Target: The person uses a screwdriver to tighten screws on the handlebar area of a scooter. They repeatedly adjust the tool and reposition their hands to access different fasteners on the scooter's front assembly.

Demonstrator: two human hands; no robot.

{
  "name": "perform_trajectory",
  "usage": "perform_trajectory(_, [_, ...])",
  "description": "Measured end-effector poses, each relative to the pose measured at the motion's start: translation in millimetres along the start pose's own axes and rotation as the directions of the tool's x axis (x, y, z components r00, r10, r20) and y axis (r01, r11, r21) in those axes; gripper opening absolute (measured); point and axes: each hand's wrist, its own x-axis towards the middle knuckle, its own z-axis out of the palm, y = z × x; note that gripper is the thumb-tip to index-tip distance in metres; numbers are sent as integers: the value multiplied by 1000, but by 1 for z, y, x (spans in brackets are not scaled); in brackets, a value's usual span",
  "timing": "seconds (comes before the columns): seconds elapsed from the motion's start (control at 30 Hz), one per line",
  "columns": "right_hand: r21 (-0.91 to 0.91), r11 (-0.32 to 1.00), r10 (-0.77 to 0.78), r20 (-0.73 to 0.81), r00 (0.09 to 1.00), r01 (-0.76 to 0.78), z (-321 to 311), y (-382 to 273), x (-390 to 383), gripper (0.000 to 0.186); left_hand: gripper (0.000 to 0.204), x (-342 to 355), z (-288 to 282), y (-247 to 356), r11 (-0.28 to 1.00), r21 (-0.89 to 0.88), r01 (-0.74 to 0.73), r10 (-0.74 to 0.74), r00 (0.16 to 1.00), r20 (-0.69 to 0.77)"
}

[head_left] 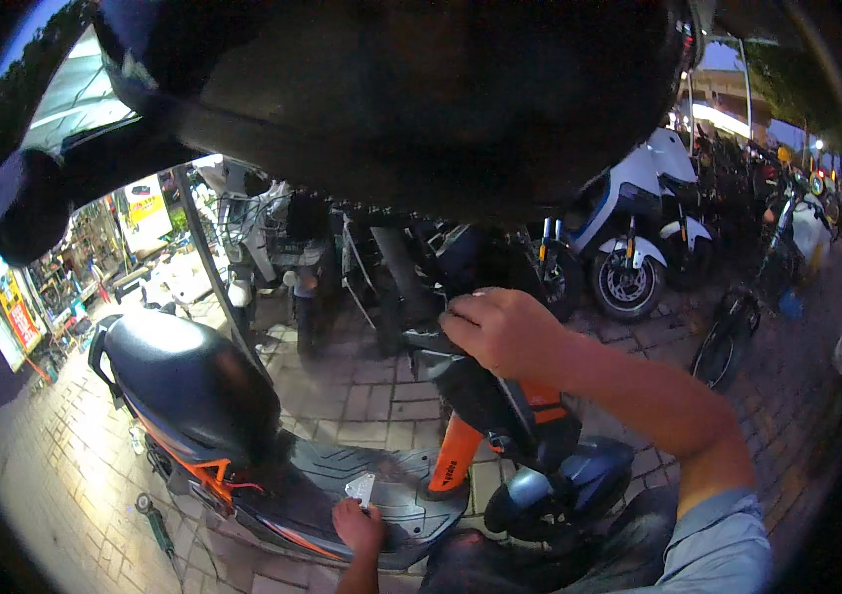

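An orange and black electric scooter stands before me, its black seat at the left and its grey footboard low in the middle. Over the footboard my left hand is closed on a small pale metal plate that has holes in it. My right hand reaches up to the black top of the steering column. Its fingers are bent together there, and what they may grip is hidden. A large dark shape covers the upper part of the view.
A green and dark angle grinder lies on the paving at the lower left. White scooters are parked at the back right, with a bicycle beyond. A lit stall with tools and signs stands at the far left.
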Motion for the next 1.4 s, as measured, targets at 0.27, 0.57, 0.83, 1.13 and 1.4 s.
perform_trajectory(0.27, [-56, 997, -47, 116, 992, 54, -8, -5, 9, 28, 27, 0, 6, -8, 998, -44, -40, 38, 998, -47])
perform_trajectory(0.57, [146, 988, 55, -24, 998, -51, 1, 12, 5, 18, 27, -2, 7, -7, 998, -27, -49, 47, 997, -53])
perform_trajectory(0.83, [334, 879, 351, 28, 936, -340, -8, 15, 22, 13, 25, 0, 1, -1, 998, -69, -1, 2, 1000, 12])
perform_trajectory(1.13, [400, 716, 585, 104, 804, -572, -5, 30, 48, 15, 24, -2, 11, -12, 992, -58, -110, 102, 986, -131])
perform_trajectory(1.4, [343, 817, 464, 87, 882, -464, -18, 11, 33, 15, 23, 2, 1, -4, 994, -86, -60, 54, 996, -73])
